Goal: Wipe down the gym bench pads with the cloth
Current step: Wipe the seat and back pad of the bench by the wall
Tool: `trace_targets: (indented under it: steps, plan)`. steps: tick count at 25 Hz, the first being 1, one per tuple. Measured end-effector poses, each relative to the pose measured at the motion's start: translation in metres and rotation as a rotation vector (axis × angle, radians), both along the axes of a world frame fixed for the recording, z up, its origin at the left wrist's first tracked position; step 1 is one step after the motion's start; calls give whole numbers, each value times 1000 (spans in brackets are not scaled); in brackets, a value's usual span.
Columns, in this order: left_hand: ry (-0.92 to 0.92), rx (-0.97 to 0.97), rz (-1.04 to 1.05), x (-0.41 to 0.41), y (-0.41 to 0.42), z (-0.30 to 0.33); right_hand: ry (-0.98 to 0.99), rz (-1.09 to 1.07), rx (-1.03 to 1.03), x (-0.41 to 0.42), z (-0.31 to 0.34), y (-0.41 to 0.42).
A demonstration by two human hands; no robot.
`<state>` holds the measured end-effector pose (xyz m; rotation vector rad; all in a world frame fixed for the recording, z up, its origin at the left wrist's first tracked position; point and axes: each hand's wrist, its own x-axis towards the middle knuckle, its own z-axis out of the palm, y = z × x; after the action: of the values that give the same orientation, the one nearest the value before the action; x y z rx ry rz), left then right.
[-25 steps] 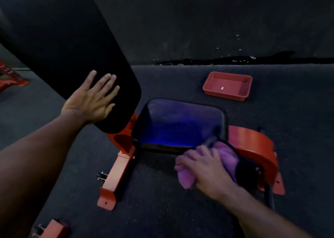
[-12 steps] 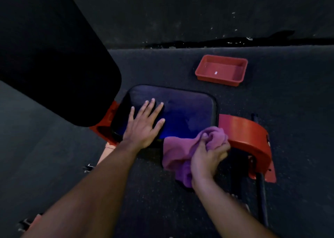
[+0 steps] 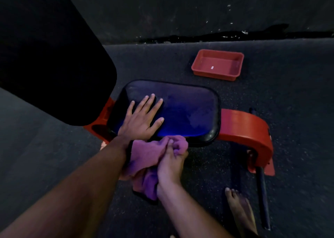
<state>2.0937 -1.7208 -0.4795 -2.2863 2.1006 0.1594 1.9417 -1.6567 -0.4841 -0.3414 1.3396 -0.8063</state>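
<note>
The black seat pad (image 3: 189,111) of the bench lies in the middle, shining blue near its front edge. My left hand (image 3: 142,118) rests flat on its left part, fingers spread. My right hand (image 3: 169,163) grips a purple cloth (image 3: 146,156) bunched against the pad's near edge; the cloth hangs down below the pad. The large black back pad (image 3: 50,57) rises tilted at the upper left, apart from both hands.
The red bench frame (image 3: 249,129) curves down to the right of the seat, with a black bar (image 3: 263,198) on the floor. A red plastic tray (image 3: 217,64) sits on the dark floor beyond. My bare foot (image 3: 240,212) stands at the lower right.
My left hand left the back pad and came down flat on the seat pad. My right hand with the cloth slid left along the seat's near edge.
</note>
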Motion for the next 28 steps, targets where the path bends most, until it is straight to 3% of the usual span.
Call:
trace_targets:
  steps: [4, 8, 11, 12, 15, 20, 25, 28]
  plan:
    - [5, -39, 15, -2, 4, 1, 66, -135, -27, -34, 11, -12]
    - [-32, -38, 16, -4, 6, 0, 325, -247, -254, -88, 14, -46]
    - [-23, 32, 47, -4, 2, 8, 497, 55, -787, -136, 12, -75]
    - [0, 56, 79, -9, -2, 11, 480, 199, -852, -143, 10, -79]
    - [122, 10, 288, -40, -14, 11, 495, 337, -829, -135, -4, -87]
    - [65, -86, 372, -62, -19, 0, 942, 291, -783, -100, 10, -144]
    - [91, -123, 358, -61, -17, 2, 913, 546, -514, -90, 34, -243]
    - [115, -164, 363, -59, -14, 0, 969, 626, -636, -93, 32, -233]
